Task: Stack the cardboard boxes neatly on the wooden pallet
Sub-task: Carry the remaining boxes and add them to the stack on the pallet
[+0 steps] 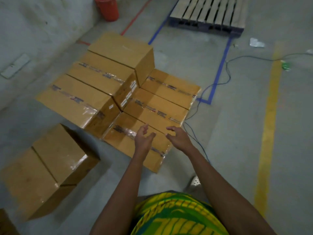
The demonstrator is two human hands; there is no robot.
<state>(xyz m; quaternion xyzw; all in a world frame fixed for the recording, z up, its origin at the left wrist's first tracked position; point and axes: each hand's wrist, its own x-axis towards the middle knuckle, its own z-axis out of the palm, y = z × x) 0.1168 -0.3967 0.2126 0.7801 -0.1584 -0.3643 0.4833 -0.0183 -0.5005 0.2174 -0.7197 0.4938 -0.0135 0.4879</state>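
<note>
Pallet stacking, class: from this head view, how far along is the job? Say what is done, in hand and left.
Done: nothing visible; the part of the pallet in view shows bare slats. In hand: the left hand and right hand hover open over the nearest box, gripping nothing. Left: every box sits on the floor, the main group and the two side boxes, all to be carried over.

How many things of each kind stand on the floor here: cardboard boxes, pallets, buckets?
Cardboard boxes: 8
Wooden pallet: 1
Orange bucket: 1
Total: 10
The dark shape at the bottom left corner is unclear and not counted.
</note>
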